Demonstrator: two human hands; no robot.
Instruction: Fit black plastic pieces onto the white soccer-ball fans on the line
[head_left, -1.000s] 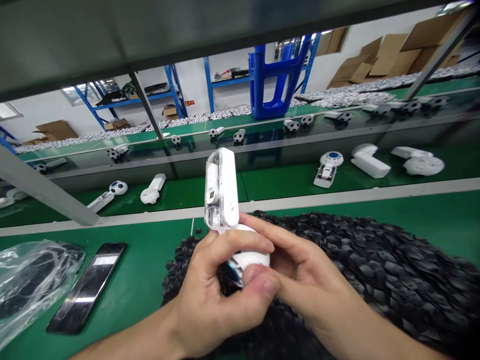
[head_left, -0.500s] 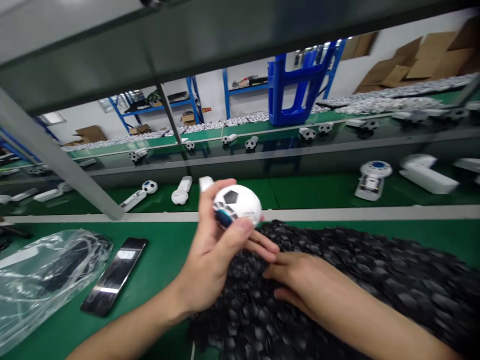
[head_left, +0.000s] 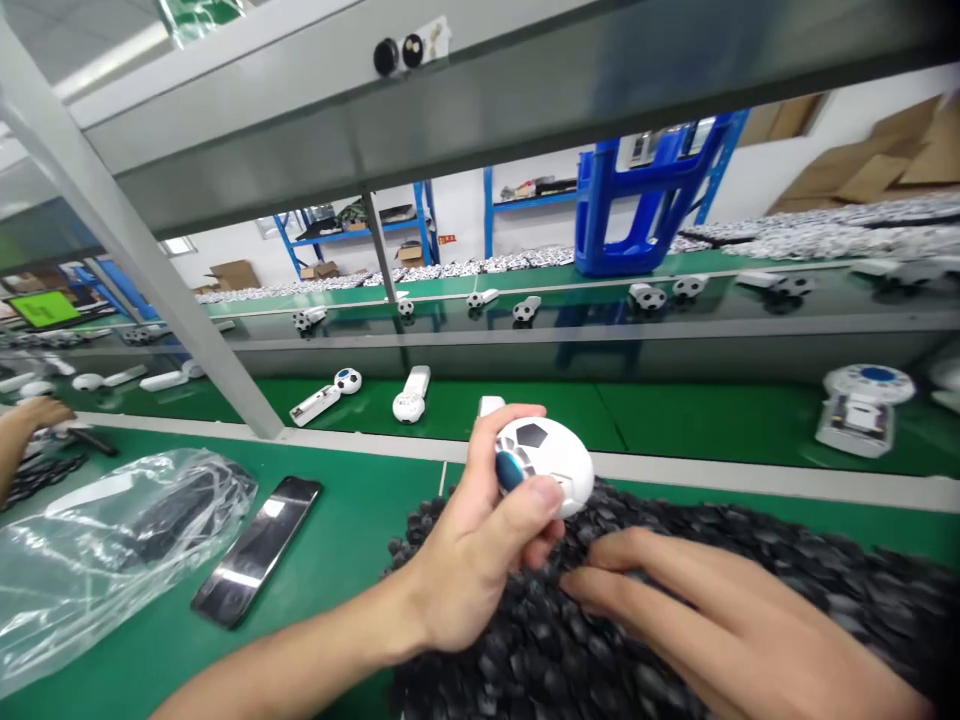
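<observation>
Beside a bag (head_left: 97,570) of cables (head_left: 176,525), left hand (head_left: 472,570) grips white ball (head_left: 545,465), right hand (head_left: 712,620) rests on black pieces (head_left: 487,650).

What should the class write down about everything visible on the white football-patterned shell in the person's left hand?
The white football-patterned shell is rounded and looks like smooth plastic, with black pentagon patches on white. A dark blue oval piece sits at its left end. The left hand grips it, thumb across the front, above a pile of black pieces.
</observation>
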